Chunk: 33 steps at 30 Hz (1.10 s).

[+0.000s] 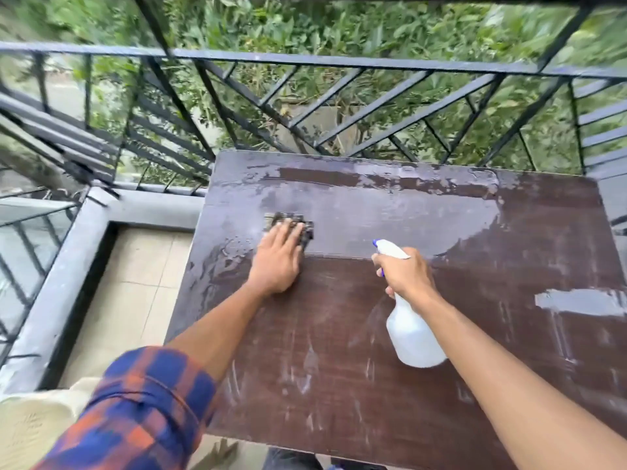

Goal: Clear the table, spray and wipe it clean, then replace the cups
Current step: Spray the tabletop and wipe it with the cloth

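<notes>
L grip (276,257) lies flat, fingers straight, pressing a dark cloth (288,220) on the wet tabletop (356,385) near its left edge. R grip (403,274) is curled tight round the neck of a white bottle (412,337), tilted over the tabletop's middle w/ the blue nozzle up top. Past the far edge: a black rail (339,61) & green leaves (305,25).

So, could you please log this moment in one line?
phase: wiping wet table | left hand: flat on cloth | right hand: holds spray bottle | cups: not in view
</notes>
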Each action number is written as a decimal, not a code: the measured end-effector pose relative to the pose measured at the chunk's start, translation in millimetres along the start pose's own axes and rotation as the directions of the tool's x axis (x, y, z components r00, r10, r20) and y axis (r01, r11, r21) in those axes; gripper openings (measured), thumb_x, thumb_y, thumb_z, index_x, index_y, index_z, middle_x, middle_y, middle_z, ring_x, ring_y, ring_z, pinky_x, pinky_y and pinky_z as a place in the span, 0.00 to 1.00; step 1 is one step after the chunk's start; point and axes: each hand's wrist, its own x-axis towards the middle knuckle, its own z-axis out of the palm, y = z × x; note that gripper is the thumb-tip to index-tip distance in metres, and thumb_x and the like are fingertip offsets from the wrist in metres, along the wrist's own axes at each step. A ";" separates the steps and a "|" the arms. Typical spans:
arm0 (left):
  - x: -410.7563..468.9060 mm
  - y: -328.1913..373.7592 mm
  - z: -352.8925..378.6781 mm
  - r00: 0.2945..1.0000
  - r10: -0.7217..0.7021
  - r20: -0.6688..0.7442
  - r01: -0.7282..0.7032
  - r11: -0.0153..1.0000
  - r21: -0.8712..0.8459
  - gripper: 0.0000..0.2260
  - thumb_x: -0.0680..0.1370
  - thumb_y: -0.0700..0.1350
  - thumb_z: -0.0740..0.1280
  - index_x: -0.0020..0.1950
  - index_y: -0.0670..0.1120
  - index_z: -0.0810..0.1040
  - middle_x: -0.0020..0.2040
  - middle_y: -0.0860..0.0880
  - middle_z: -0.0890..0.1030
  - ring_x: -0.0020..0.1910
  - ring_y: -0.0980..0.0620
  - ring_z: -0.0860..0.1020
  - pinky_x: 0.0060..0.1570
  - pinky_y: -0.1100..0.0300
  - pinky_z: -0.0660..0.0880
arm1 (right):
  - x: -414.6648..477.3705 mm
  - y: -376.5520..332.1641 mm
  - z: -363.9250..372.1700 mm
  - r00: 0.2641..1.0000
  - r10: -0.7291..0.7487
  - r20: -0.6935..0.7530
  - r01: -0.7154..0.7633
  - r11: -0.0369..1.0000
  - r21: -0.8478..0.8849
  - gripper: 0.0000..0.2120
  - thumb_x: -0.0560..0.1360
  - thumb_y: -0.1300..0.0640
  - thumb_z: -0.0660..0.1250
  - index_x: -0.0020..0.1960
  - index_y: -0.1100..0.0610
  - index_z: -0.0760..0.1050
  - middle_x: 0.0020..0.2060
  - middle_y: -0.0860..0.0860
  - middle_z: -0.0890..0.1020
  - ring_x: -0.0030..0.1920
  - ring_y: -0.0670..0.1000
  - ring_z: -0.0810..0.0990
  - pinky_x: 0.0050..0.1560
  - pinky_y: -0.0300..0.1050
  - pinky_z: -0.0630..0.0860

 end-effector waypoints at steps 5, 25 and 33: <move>-55.1 -87.9 -17.6 0.956 -0.286 -0.060 0.286 0.958 -0.010 0.27 0.82 0.50 0.49 0.79 0.41 0.63 0.78 0.37 0.63 0.78 0.36 0.61 0.78 0.44 0.55 | -14.8 -14.2 39.7 0.994 -0.065 0.082 0.067 0.997 -0.022 0.16 0.65 0.44 0.69 0.45 0.54 0.82 0.32 0.52 0.83 0.18 0.52 0.74 0.31 0.46 0.74; -94.7 -39.5 22.6 0.673 -0.721 -0.167 0.676 0.691 -0.258 0.24 0.84 0.49 0.55 0.80 0.45 0.60 0.80 0.42 0.60 0.78 0.39 0.59 0.76 0.38 0.56 | -44.0 -2.2 56.9 0.999 0.001 0.045 -0.004 0.998 0.062 0.06 0.71 0.50 0.72 0.40 0.52 0.81 0.31 0.49 0.84 0.18 0.49 0.72 0.23 0.36 0.69; -76.0 55.5 44.4 0.950 -0.292 -0.113 0.277 0.952 -0.126 0.25 0.84 0.50 0.56 0.81 0.47 0.60 0.81 0.45 0.61 0.78 0.41 0.60 0.76 0.41 0.57 | -61.4 29.1 22.1 0.989 0.146 -0.021 -0.135 0.955 0.264 0.07 0.75 0.52 0.72 0.48 0.55 0.82 0.37 0.52 0.84 0.19 0.52 0.70 0.24 0.36 0.69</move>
